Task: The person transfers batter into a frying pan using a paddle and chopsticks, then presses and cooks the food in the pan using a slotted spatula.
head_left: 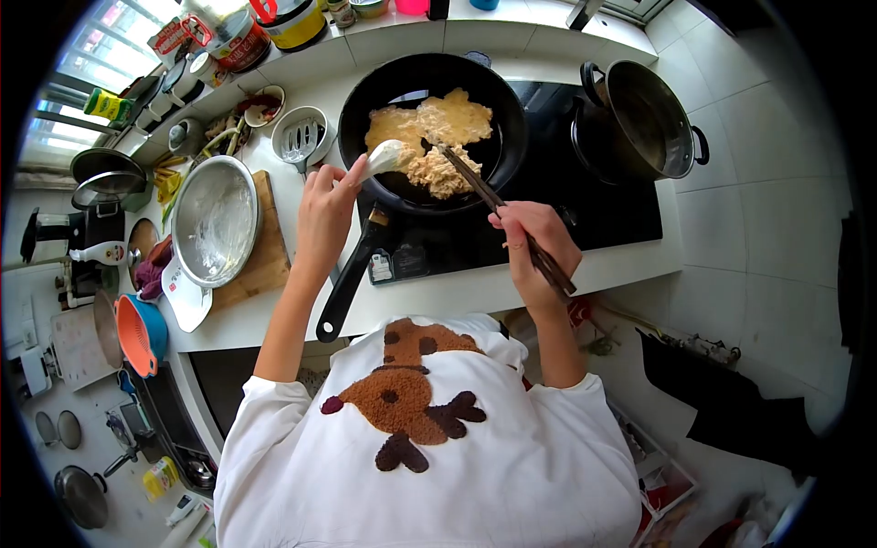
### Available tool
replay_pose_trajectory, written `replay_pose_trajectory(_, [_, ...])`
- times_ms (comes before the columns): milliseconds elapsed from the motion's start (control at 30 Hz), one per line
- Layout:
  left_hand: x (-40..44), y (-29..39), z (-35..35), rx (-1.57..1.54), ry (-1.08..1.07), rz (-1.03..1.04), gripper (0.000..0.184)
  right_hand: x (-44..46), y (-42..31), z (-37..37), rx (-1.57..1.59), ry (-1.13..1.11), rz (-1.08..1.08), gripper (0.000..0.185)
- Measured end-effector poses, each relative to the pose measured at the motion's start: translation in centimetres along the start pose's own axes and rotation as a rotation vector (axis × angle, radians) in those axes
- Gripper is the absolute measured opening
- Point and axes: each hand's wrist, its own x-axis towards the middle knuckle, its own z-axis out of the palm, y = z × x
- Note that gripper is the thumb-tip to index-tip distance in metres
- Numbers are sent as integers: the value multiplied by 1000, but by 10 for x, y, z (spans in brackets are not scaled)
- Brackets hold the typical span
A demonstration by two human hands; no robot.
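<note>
A black frying pan (pixel 505 137) sits on the left part of the black cooktop, its handle toward the body. Inside lies yellowish batter or egg (pixel 457 119), spread flat at the back, with a lumpy heap (pixel 438 173) nearer the front. My left hand (pixel 326 205) is closed on a white spoon (pixel 385 159), whose bowl end is over the pan's left side at the food. Closed round dark chopsticks (pixel 484 190), my right hand (pixel 537 242) is in front of the pan, and their tips touch the heap.
Right of the pan stands a large pot (pixel 649 119) with two handles. To the left, a metal bowl (pixel 216 221) with white residue rests partly on a wooden board (pixel 265 247). A slotted ladle (pixel 301 142) lies in a small bowl. Jars line the back ledge (pixel 393 43).
</note>
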Motion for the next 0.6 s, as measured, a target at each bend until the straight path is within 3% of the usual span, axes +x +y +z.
replay_pose_trajectory(133, [0, 7, 2, -73, 39, -39, 40, -26, 7, 16, -60, -8, -336, 21])
replay_pose_trajectory(233, [-1, 14, -1, -123, 6, -82, 38, -42, 10, 24, -68, -112, -472, 29])
replay_pose_trajectory(600, [-10, 21, 8, -184, 101, -25, 43, -51, 28, 31, -103, -78, -501, 28])
